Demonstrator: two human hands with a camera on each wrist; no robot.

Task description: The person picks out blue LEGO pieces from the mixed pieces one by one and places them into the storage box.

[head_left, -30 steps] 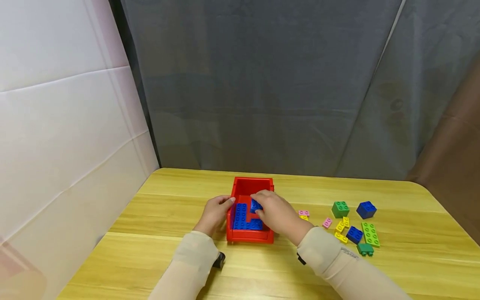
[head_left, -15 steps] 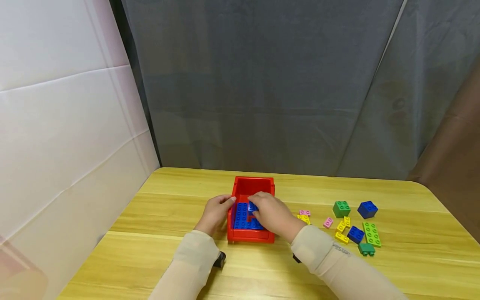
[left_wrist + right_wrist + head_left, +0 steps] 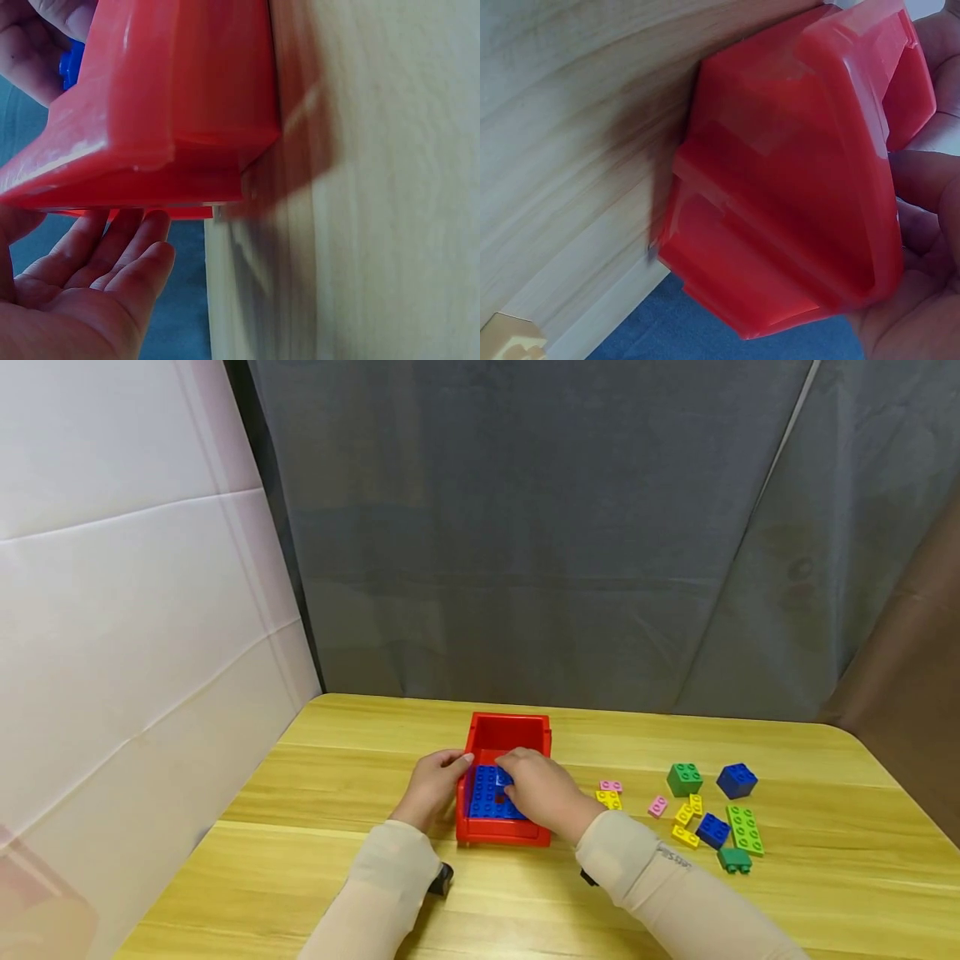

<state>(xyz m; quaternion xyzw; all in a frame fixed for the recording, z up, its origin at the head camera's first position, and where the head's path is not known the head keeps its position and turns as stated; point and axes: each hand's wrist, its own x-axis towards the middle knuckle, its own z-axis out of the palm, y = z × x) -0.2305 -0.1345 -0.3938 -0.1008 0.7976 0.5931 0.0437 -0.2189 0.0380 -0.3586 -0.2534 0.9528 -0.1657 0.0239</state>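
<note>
A red plastic bin (image 3: 502, 833) stands on the wooden table. My left hand (image 3: 431, 787) holds its left wall, thumb at the rim and fingers along the outside, as the left wrist view shows. Inside the bin, my right hand (image 3: 543, 791) pinches a blue studded brick (image 3: 502, 776) between thumb and fingers; the hand covers much of it. Blue studded bricks (image 3: 482, 804) lie flat on the bin's floor below and left of the held one. In the left wrist view, a bit of blue brick (image 3: 71, 66) shows by the right hand's fingers.
Right of the bin lie loose bricks: pink (image 3: 611, 786), yellow (image 3: 609, 799), green (image 3: 685, 779), blue (image 3: 737, 781), another blue (image 3: 712, 831), light green (image 3: 745, 830) and dark green (image 3: 735, 860). A grey curtain (image 3: 487, 543) hangs behind the table (image 3: 360, 760), a white one (image 3: 135, 610) at left.
My right hand has moved slightly left and toward me with the blue brick, bringing it lower among the other blue bricks. The left hand keeps its hold on the bin wall.
</note>
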